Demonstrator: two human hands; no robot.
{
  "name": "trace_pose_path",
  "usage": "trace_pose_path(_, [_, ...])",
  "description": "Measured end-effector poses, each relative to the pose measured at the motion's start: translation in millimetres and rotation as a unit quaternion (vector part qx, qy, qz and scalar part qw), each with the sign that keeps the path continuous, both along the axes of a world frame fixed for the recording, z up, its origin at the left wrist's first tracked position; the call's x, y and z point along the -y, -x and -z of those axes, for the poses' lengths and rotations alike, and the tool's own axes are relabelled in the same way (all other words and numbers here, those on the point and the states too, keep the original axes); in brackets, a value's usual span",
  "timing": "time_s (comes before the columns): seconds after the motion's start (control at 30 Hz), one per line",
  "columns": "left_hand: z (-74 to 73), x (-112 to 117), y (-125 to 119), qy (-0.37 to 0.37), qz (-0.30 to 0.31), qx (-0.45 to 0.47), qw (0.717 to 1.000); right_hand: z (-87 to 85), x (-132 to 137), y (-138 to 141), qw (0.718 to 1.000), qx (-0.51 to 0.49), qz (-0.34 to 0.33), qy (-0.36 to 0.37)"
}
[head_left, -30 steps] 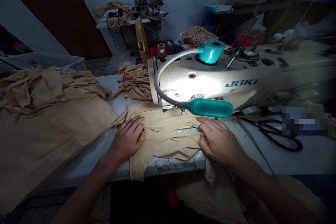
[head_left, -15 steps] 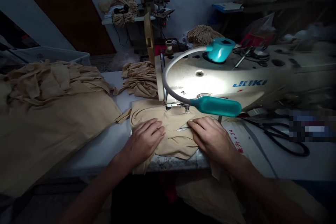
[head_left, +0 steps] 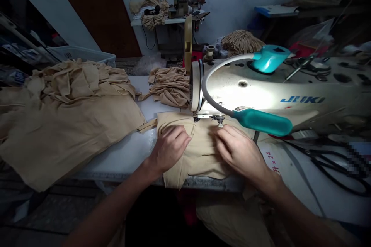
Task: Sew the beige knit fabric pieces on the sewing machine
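Observation:
A tan fabric piece (head_left: 199, 154) lies on the white sewing table (head_left: 130, 154) under the needle of a cream Juki sewing machine (head_left: 261, 92). My left hand (head_left: 171, 147) presses down on the fabric's left part, fingers curled together. My right hand (head_left: 240, 152) rests on the fabric just below the presser foot (head_left: 219, 120), fingers bent and pinching the cloth. A teal gooseneck lamp (head_left: 262, 121) hangs over my right hand and lights the machine's arm.
A big pile of tan fabric pieces (head_left: 66, 112) covers the table's left side. A smaller folded stack (head_left: 171, 87) sits behind the needle. Black scissors (head_left: 333, 162) lie at the right. A second work table (head_left: 171, 19) with clutter stands by the back wall.
Both hands have come closer together on the fabric and moved up toward the presser foot. The view has swung left, shifting the machine and hands rightward in the picture.

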State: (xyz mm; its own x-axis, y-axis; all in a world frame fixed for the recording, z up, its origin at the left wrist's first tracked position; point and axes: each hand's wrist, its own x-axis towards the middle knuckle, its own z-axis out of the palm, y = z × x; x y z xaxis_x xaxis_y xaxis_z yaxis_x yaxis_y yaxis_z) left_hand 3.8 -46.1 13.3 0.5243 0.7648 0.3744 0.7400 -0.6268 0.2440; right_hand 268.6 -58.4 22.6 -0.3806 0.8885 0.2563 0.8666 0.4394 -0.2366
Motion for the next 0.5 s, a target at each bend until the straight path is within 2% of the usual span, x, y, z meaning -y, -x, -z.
trace_pose_path(0.13, [2.8,-26.3,2.4,0.029,-0.067,-0.047,0.996,22.3,-3.1,26.1,0.999,0.036,0.015,-0.008])
trace_pose_path(0.27, [7.8,-41.1,17.6,0.101,-0.072,-0.122,0.985,43.3,8.7,28.9,0.993,0.093,0.063,-0.033])
trace_pose_path(0.37, [5.5,-47.6,29.0,0.124,-0.044,-0.134,0.982,48.0,11.8,22.8,0.994,0.086,0.056,-0.038])
trace_pose_path(0.5, [2.7,-54.6,31.3,0.137,-0.043,-0.148,0.978,44.1,-6.0,11.4,0.997,0.073,0.027,-0.017])
